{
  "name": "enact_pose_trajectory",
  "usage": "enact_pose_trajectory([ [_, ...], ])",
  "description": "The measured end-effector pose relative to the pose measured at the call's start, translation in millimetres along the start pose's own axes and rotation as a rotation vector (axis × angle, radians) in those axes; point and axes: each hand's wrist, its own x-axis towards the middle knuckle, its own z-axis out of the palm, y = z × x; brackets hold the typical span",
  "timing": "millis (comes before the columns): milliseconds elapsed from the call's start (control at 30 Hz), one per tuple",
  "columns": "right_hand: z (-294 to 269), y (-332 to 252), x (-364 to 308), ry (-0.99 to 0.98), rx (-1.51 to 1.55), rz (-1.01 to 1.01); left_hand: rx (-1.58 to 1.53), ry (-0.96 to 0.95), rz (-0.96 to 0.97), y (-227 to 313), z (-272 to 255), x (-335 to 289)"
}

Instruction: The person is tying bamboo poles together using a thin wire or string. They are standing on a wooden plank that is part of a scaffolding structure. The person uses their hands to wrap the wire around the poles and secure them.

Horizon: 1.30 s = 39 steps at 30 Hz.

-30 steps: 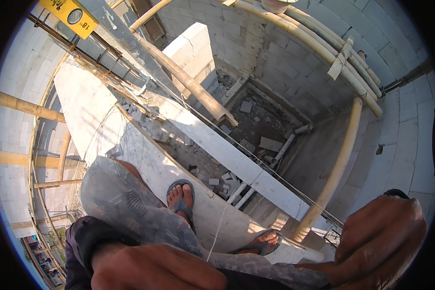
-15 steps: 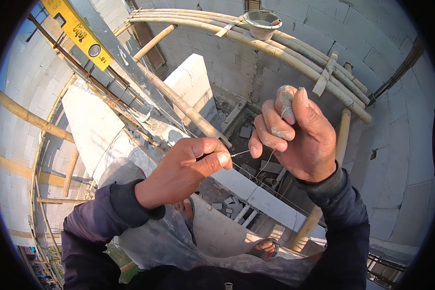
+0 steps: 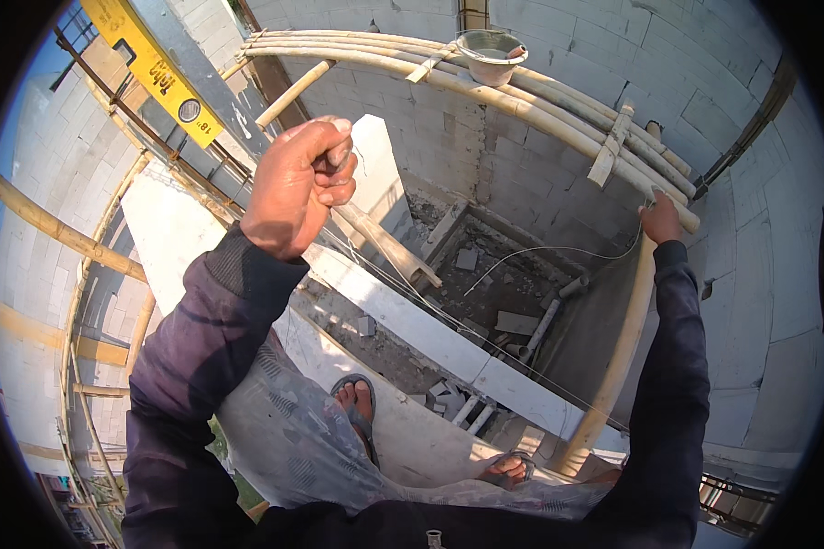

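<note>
My left hand [image 3: 304, 188] is raised over the wall at centre left, its fingers curled into a closed fist. Whatever it may hold is hidden by the fingers. Far out to the right, my right hand [image 3: 661, 220] pinches a thin white string [image 3: 558, 248] beside the end of the bamboo poles. The string sags leftward from that hand in a loose curve, and its other visible end hangs over the pit. Another thin line [image 3: 449, 318] runs along the narrow white block wall [image 3: 430, 332] below my hands.
Bamboo poles [image 3: 540, 103] cross the far side, carrying a bucket [image 3: 492, 57]. A yellow spirit level [image 3: 156, 73] lies against a grey beam at upper left. Rubble and pipes [image 3: 547, 327] lie in the pit. My sandalled feet [image 3: 355, 403] stand on a pale board.
My hands have moved apart from close together at the centre. The left went up and left, closing into a fist; the right reached far right and away, drawing the string out.
</note>
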Motion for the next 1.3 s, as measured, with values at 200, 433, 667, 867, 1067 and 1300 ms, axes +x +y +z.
enact_pose_trajectory([
  [200, -48.3, -178.5, -87.5, -0.253, 1.318, -0.909, -0.224, -0.035, 0.159, -11.0, 11.8, 26.6],
  [433, -47.3, -280.1, -88.4, -0.852, 1.011, -1.083, 0.016, -0.131, 0.203, -0.3, -9.2, 51.0],
  [667, -33.0, -270.1, -82.5, -0.004, 0.897, -0.695, 0.257, -0.210, 0.170, -15.9, -35.3, 46.2],
  [867, -59.5, -319.6, -180.0, -0.882, 1.614, -0.658, 0.350, -0.065, 0.184, -41.7, -45.0, 37.5],
  [1067, -51.8, -306.5, -204.3, -0.917, 1.356, -0.574, 0.572, 0.049, 0.118, -65.1, -82.6, 4.4],
  [1300, -39.5, -280.6, -183.1, -0.753, 1.243, -0.413, 1.065, 0.544, -0.068, -127.9, -263.0, -16.5],
])
